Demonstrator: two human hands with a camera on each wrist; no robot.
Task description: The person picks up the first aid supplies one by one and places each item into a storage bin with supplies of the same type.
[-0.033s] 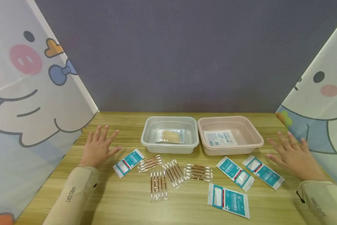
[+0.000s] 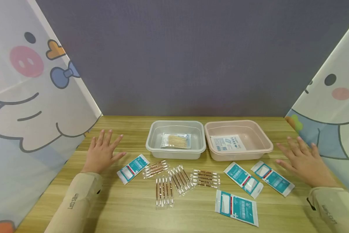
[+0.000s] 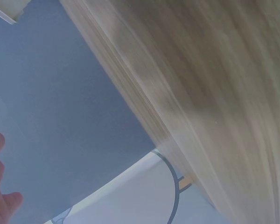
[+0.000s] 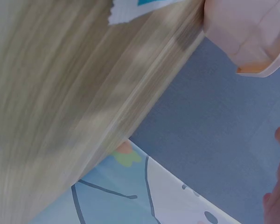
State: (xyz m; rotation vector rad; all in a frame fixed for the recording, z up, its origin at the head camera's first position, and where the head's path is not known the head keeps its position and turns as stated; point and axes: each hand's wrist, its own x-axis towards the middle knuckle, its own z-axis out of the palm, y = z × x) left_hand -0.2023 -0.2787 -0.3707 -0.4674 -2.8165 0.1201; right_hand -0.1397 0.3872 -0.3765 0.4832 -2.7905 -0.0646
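Teal-and-white flat rectangular packets (image 2: 272,178) lie as in the earlier frame: one just beside the left hand (image 2: 102,152), three left of the right hand (image 2: 306,160). Both hands keep their fingers wide, holding nothing. Wood-grain tabletop (image 2: 134,136) stretches between the left hand and the pale grey plastic tray (image 2: 175,154); the tabletop's far edge meets the dark grey wall (image 2: 186,58).

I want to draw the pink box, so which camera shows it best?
The head view: the whole pink box fits, with the printed packet inside. The right wrist view shows only part, cut off at a corner. The left wrist view doesn't show it.
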